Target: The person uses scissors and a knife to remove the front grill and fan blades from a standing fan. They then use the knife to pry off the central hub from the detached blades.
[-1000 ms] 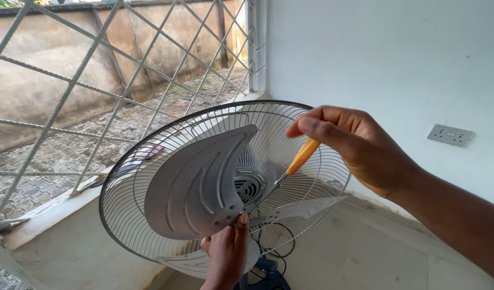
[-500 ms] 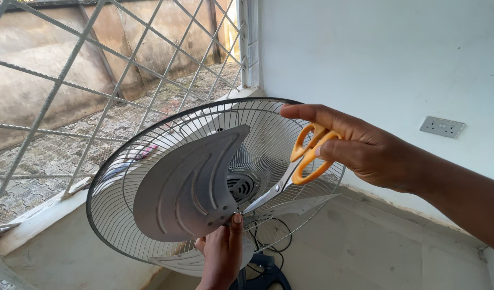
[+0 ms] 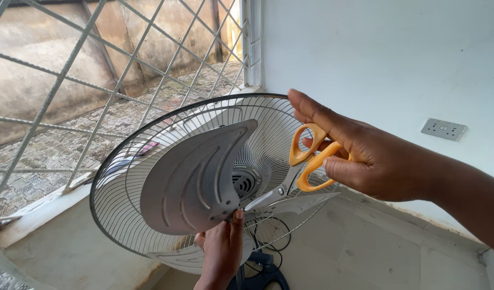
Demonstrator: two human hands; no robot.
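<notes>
1. The right hand (image 3: pixel 365 156) holds scissors (image 3: pixel 298 172) with orange handles; fingers pass through the loops and the index finger extends straight, touching the upper rim of the grille (image 3: pixel 123 225).
2. The scissor blades are nearly closed and point down and left at the hub (image 3: pixel 246 181) of the fan; the tips lie just beside the hub.
3. The left hand (image 3: pixel 221 249) comes up from below and grips the lower edge of the large blade (image 3: pixel 196 174), thumb on its front face.
4. The large blade is grey metal, curved, with ribs and rivets. A second blade (image 3: pixel 300 204) shows under the scissors, a third low behind the left hand.
5. The grille is a round wire rear guard, tilted, with no front guard on it.
6. The fan's base (image 3: pixel 263 274) and a black cord (image 3: pixel 268 236) lie on the floor below.
7. A socket (image 3: pixel 443 129) sits on the white wall; a lattice (image 3: pixel 96 80) stands to the left.
</notes>
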